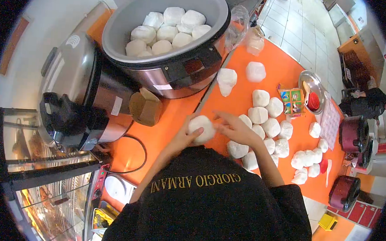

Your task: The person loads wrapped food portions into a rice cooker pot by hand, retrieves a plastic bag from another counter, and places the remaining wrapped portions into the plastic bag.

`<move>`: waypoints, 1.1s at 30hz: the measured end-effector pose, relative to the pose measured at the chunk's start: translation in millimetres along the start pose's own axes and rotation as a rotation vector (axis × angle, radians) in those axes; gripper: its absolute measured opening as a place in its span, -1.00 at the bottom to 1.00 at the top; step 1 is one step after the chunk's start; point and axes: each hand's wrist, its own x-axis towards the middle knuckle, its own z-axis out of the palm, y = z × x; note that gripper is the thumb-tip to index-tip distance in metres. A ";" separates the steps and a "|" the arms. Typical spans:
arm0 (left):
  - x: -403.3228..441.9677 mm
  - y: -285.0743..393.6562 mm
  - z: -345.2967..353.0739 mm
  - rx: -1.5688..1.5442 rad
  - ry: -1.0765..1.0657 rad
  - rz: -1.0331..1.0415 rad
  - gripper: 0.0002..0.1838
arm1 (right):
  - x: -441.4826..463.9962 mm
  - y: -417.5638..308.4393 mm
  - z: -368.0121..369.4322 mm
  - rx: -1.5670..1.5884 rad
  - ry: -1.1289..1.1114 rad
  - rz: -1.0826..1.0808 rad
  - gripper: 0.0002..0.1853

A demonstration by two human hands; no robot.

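Observation:
My left hand (186,133) is closed round a white round bundle (202,129), with the thumb across its near side, close in front of my black shirt. Just to the right of it, my right hand (232,128) is held out with its fingers apart and nothing in them. More white bundles that look paper-wrapped (271,127) sit in a cluster on the orange table (173,156), below and beyond my right hand. Farther off lies a pale crumpled bundle (227,81), with another rounded one (255,72) beside it.
A large open cooker pot (163,60) holds several white bundles. Left of it stands a closed cooker (78,92) near a small cardboard box (144,108). A metal bowl (311,89) and a colourful packet (292,102) are at right. A person (368,103) is at far right.

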 end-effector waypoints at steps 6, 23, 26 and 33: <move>-1.5 -18.7 -23.2 -0.135 0.113 0.061 -0.58 | -28.3 69.8 22.7 -0.906 0.242 0.320 -0.46; -38.8 44.2 -79.0 -0.188 0.153 0.413 -0.64 | 109.2 -215.7 -139.3 -0.099 -0.101 -0.374 -0.26; -49.5 69.1 -82.7 -0.119 0.195 0.464 -0.61 | 207.8 -216.8 -126.4 -0.583 -0.142 -0.389 -0.27; -69.8 90.4 -86.6 -0.241 0.241 0.575 -0.49 | 310.5 -149.5 -68.7 -1.162 -0.774 0.266 -0.32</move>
